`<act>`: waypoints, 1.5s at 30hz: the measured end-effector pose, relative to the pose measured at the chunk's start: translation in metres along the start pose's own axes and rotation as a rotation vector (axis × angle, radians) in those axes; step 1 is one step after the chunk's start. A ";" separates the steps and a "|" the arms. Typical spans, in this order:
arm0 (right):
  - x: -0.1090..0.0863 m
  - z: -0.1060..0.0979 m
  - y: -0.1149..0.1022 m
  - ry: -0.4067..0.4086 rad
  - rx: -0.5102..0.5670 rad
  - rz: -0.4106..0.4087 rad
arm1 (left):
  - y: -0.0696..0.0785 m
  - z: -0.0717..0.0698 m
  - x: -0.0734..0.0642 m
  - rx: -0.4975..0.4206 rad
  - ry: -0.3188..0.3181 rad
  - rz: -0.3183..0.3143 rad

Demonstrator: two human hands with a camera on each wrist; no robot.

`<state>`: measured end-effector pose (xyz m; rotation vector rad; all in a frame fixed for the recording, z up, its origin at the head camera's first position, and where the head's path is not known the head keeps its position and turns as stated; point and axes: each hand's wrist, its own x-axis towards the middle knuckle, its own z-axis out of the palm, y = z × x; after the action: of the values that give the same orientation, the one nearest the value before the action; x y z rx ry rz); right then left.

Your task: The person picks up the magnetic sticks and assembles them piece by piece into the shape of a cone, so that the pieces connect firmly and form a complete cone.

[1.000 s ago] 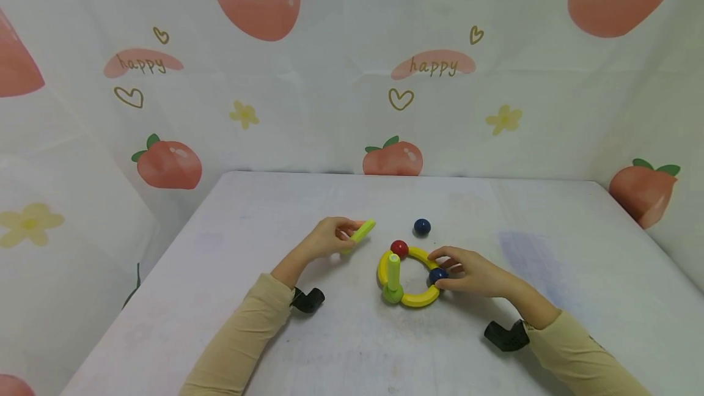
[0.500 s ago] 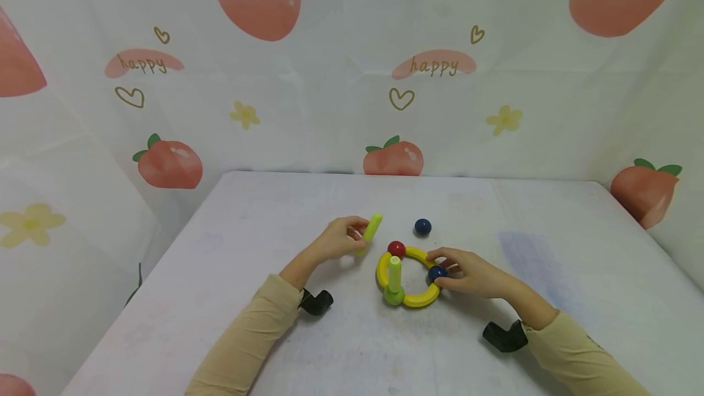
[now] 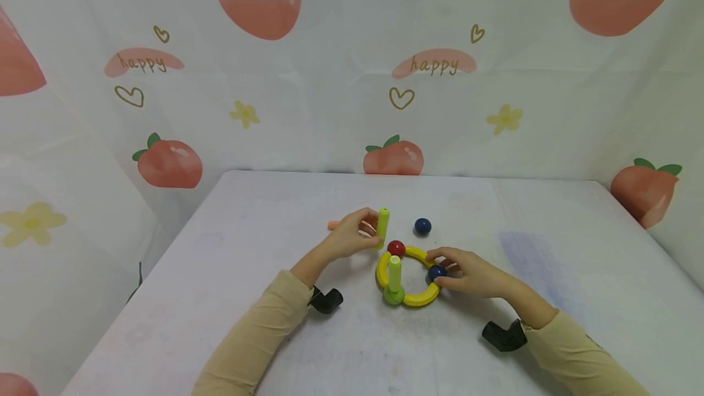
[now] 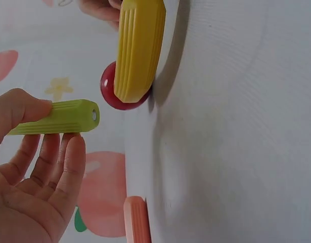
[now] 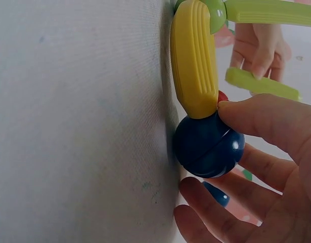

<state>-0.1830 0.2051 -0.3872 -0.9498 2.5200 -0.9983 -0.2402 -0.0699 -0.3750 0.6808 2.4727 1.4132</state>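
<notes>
Between thumb and fingertips, my left hand [image 3: 352,236] pinches a light green ribbed rod [image 3: 383,228], held nearly upright just behind and left of a red ball [image 3: 396,248]. The rod's lower end [image 4: 94,115] is apart from that ball in the left wrist view. The red ball belongs to a ring of curved yellow rods [image 3: 422,299] lying on the table. A second green rod [image 3: 395,274] stands on the ring's green ball [image 3: 393,296]. My right hand [image 3: 474,274] holds the ring's dark blue ball [image 5: 208,147] at the right, thumb against it where a yellow rod joins.
A loose dark blue ball [image 3: 422,227] sits on the table behind the ring. An orange-pink rod [image 3: 333,225] lies behind my left hand, partly hidden by it. The white table [image 3: 385,353] meets a printed cloth backdrop [image 3: 319,96] at its far edge.
My left hand has moved right toward the red ball, turning the green rod from slanted to nearly upright. The orange-pink rod now shows left of that hand. My right hand stays at the blue ball.
</notes>
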 end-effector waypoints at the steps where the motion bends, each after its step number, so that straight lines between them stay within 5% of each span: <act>1: 0.000 0.000 0.000 0.000 -0.001 -0.001 | 0.001 0.001 0.001 -0.005 -0.002 0.004; 14: -0.001 0.001 0.002 0.016 -0.015 -0.051 | 0.011 0.011 0.007 -0.020 -0.034 0.030; 33: 0.000 0.001 0.002 0.014 0.001 0.037 | 0.013 0.016 0.009 -0.017 -0.015 0.027; 45: -0.001 0.000 0.002 0.039 0.007 0.010 | 0.013 0.019 0.012 -0.010 -0.013 0.018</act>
<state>-0.1828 0.2071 -0.3885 -0.9235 2.5490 -1.0315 -0.2391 -0.0441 -0.3737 0.7095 2.4539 1.4221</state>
